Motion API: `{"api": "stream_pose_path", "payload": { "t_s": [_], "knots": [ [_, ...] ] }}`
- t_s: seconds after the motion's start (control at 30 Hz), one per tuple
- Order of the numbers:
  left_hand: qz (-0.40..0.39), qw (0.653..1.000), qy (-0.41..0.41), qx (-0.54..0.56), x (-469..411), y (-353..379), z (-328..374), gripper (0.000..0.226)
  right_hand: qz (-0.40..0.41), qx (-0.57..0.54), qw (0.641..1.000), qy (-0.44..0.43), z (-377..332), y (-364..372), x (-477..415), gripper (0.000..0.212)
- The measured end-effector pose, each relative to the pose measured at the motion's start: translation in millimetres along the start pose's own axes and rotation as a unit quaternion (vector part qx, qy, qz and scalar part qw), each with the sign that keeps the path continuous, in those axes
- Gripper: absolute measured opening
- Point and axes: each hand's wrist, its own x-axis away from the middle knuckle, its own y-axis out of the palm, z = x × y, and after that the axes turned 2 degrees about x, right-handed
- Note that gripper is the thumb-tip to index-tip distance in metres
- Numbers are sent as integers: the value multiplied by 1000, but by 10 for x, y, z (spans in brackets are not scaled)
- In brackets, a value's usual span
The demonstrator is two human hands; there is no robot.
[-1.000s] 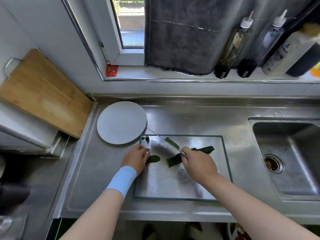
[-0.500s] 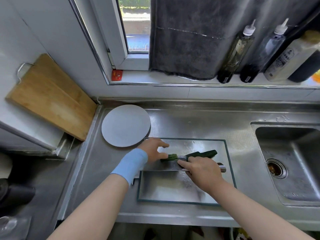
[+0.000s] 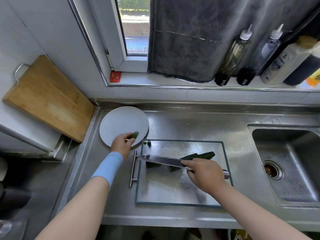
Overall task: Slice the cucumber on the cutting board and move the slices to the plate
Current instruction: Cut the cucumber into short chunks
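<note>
On the steel tabletop (image 3: pixel 190 122) the cutting board (image 3: pixel 173 193) lay just beside the round plate (image 3: pixel 119 122), with the remaining cucumber (image 3: pixel 206 155) in long pieces on the board under the knife (image 3: pixel 162 160), whose handle the right hand (image 3: pixel 206 175) gripped. The left hand (image 3: pixel 120 143) pinched one small slice (image 3: pixel 135 135) over the plate's near edge, so the transfer step was judged in hand. The next move called for setting the slice down on the plate, then steadying the cucumber for another cut, with fingers clear of the blade.
</note>
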Motion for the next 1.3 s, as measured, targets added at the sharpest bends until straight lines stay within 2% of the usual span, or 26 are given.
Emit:
{"api": "stream_pose_path", "payload": {
  "t_s": [0.1,0.2,0.3,0.43,0.53,0.67,0.8,1.03,1.3],
  "knots": [
    [64,998,-18,-18,39,-15,-216,27,-60,-121,984,118,30,-89,10,32],
    [24,999,35,-29,134,260,-200,28,-64,-239,943,222,13,-98,-51,23],
    [-39,986,132,-94,192,661,-9,30,-49,-297,913,274,20,-72,-130,22],
    [-70,951,215,-210,51,1039,271,28,-34,-303,908,286,80,-61,-196,22],
    [-67,943,218,-240,-147,1199,350,27,-40,-313,906,282,128,-50,-170,20],
    [-74,939,239,-238,-252,1208,345,27,-45,-333,899,280,163,-54,-124,23],
    [-14,950,266,-161,1,1014,161,18,-52,-332,898,285,179,-43,-127,22],
    [-89,924,293,-230,389,752,-379,31,-60,-351,889,286,61,-64,-215,21],
    [-43,937,283,-200,181,1057,-35,26,-59,-343,894,283,50,-49,-240,23]
  ]
}}
